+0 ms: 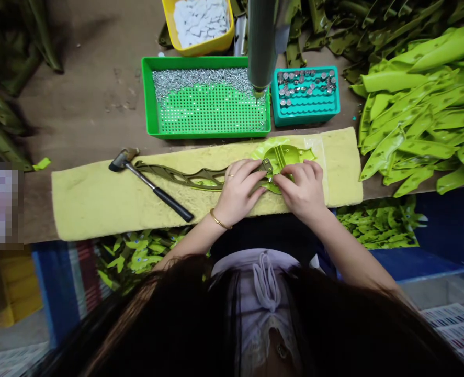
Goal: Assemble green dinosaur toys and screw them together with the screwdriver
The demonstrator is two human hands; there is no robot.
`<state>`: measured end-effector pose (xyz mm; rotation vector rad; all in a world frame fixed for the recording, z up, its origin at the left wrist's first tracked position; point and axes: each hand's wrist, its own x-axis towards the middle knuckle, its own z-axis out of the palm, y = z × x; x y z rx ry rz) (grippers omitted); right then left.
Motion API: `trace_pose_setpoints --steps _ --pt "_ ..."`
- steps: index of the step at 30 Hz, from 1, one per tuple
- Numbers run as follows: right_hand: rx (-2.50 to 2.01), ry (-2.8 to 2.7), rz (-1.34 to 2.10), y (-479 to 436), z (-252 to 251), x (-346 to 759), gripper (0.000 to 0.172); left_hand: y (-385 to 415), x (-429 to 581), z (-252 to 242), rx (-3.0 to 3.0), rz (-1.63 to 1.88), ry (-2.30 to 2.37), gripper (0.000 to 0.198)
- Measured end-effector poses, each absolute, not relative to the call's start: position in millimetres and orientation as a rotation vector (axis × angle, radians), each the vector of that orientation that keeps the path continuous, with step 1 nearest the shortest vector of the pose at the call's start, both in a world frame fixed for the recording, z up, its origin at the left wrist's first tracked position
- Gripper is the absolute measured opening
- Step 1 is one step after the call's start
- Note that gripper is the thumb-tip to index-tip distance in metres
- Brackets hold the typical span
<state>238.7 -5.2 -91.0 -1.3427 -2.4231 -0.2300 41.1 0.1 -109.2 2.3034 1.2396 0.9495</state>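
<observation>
A long, curved olive-green plastic part with openings along it lies on a yellow cloth. Its right end rests over a lime-green plastic shell with ribs inside. My left hand presses and grips that olive end, fingers bent over it. My right hand is closed in a pinch at the joint between the two parts, beside a small shiny metal piece; whatever is between its fingertips is hidden. Left of my hands, a hammer with a black grip lies on the cloth.
Behind the cloth stand a green tray of small metal pins or screws and a teal tray of metal cylinders. A powered screwdriver-like tool hangs above. Lime-green shells are piled right; a yellow bin holds white pieces.
</observation>
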Motion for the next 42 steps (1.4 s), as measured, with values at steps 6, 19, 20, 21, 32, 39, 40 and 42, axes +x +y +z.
trace_pose_setpoints --steps 6,19,20,21,32,39,40,42 --pt "-1.393 -2.451 -0.082 -3.6 -87.6 234.0 0.016 -2.6 40.7 -104.5 2.351 0.812 1.270 0.024" --pt "-1.423 -1.844 0.849 -14.5 -68.5 251.0 0.011 -17.3 53.8 -103.9 2.541 0.626 1.339 0.022" --pt "-1.443 -1.767 0.977 -11.8 -66.8 251.6 0.012 -18.9 56.7 -104.0 2.553 0.631 1.348 0.021" --pt "-1.455 -1.693 1.101 -8.8 -65.7 252.4 0.013 -20.3 59.5 -104.3 2.554 0.631 1.356 0.021" --pt "-1.486 -1.475 1.097 -8.9 -76.7 254.2 0.015 -12.6 64.4 -104.9 2.359 0.677 1.420 0.021" --pt "-1.363 -2.099 0.296 -29.0 -105.3 253.1 0.013 -7.9 72.6 -105.6 2.198 0.837 1.549 0.023" --pt "-1.370 -2.113 0.283 -29.7 -107.4 254.1 0.013 -7.8 72.7 -105.9 2.208 0.839 1.549 0.023" --pt "-1.367 -2.100 0.284 -29.4 -108.9 255.2 0.013 -7.7 72.4 -106.4 2.248 0.837 1.560 0.022"
